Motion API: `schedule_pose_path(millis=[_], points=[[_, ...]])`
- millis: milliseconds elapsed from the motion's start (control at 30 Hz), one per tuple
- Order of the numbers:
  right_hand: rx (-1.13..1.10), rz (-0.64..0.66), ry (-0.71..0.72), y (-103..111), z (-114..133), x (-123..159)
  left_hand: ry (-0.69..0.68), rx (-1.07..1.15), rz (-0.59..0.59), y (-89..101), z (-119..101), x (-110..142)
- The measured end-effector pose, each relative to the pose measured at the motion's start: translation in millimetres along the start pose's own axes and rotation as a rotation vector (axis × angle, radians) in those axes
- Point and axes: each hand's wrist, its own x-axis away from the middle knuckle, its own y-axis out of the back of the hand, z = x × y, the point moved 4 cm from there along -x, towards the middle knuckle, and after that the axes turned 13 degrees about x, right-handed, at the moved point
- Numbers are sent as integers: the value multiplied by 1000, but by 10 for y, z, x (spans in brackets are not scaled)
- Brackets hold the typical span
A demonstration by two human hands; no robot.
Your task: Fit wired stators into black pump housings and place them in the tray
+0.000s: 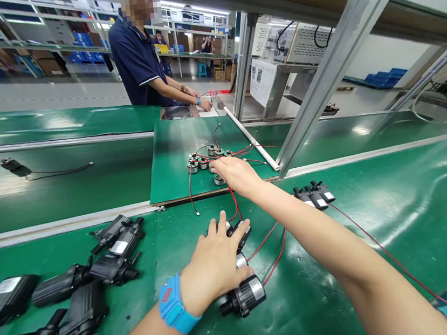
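My left hand [216, 260], with a blue strap [177, 303] at its wrist, is spread over a few black cylindrical pumps. One black pump [247, 295] with a white label lies under the thumb side, and another [243, 234] shows past the fingertips. My right hand [237, 174] reaches forward over a raised green board [170, 168]. Its fingers are bent together among small round motor parts [203, 162] with green circuit tops and red and black wires. What they pinch is hidden. One motor part [219, 179] sits just below this hand.
Several black pumps [89, 303] lie at left, a few more [314, 195] at right. A lone wired part [15, 167] rests on the sunken green belt [67, 192]. A white tube [250, 138] and metal post [341, 66] border the board. Across it, a person [139, 63] handles wires.
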Motion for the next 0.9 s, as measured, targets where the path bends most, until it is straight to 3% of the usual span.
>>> schedule_pose_path(millis=[133, 300, 400, 500, 600, 667, 767, 833, 900], points=[[-42, -64, 77, 7, 17, 73, -31, 12, -10, 26, 10, 3], [-28, -94, 11, -1, -145, 200, -52, 5, -40, 51, 21, -64], [19, -139, 49, 43, -132, 195, -61, -23, -51, 35, 8, -121], [140, -113, 80, 171, -83, 202, -77, -37, -79, 32, 13, -125], [298, -161, 38, 470, -133, 338, -106, -29, -55, 47, 74, -93], [384, -77, 35, 650, -222, 520, -134, -16, -18, 72, 129, -77], [383, 273, -24, 771, -408, 920, -158, 6, 29, 108, 155, -57], [225, 418, -19, 791, -435, 1223, -151, -1, 13, 109, 93, -16], [2, 441, 63, 763, -339, 1478, -143, -27, -12, 57, -39, 62]])
